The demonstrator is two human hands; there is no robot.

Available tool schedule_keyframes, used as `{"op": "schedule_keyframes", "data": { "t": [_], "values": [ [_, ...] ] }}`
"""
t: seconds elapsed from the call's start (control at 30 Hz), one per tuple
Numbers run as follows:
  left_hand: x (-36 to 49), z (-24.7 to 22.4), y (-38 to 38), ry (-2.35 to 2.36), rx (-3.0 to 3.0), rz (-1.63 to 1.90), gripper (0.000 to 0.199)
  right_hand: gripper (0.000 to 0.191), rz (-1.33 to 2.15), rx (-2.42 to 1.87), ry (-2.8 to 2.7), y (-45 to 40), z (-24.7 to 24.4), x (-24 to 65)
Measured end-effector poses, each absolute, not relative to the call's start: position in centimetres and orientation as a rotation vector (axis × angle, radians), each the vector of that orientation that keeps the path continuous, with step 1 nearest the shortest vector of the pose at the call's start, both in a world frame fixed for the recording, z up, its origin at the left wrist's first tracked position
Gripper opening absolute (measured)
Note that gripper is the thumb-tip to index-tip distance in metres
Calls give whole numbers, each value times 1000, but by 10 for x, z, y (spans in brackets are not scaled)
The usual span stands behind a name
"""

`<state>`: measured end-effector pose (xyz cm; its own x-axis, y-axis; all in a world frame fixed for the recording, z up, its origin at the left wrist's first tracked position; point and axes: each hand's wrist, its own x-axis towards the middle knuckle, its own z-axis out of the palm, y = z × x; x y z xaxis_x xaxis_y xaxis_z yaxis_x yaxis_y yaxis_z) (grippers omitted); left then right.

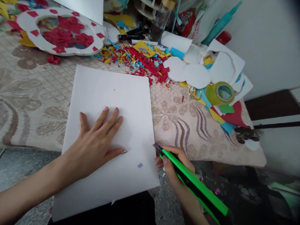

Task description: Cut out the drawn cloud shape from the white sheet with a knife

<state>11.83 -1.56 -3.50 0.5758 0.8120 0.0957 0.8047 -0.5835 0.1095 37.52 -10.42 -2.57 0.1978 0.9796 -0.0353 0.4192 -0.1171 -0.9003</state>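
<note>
Left hand [97, 145] flat and open, fingers spread, pressing down on the white sheet [110, 124] near the middle of the tabletop [30, 88]. Right hand [174, 162] closed around a green utility knife [191, 183], its dark tip just touching the sheet's right edge, low down. Sheet lying slightly askew, its near end hanging past the tabletop's near edge, over the dark lap below. No cut line visible across the white surface; only a small purple speck [140, 165] close to the near right corner, so the sheet looks whole and any slicing here seems barely begun, if at all. Farther off, plenty finished by the look of it: a white ring-shaped frame [27, 23] dotted with red diamonds at far left, a heap of red, yellow and blue paper scraps [142, 61] behind the sheet, white cut-out circles [197, 75] to the right, and a roll of yellow-green tape [220, 93] beside them.
</note>
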Motion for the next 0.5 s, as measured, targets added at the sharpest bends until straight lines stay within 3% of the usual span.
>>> {"op": "schedule_keyframes", "data": {
  "t": [0.33,0.5],
  "values": [
    [119,-35,-15,1401,2740,185,78,18,677,-1748,-1186,-122,-27,367],
    [120,-35,-17,1437,2716,206,80,20,955,-1545,-986,-143,-48,372]
  ]
}}
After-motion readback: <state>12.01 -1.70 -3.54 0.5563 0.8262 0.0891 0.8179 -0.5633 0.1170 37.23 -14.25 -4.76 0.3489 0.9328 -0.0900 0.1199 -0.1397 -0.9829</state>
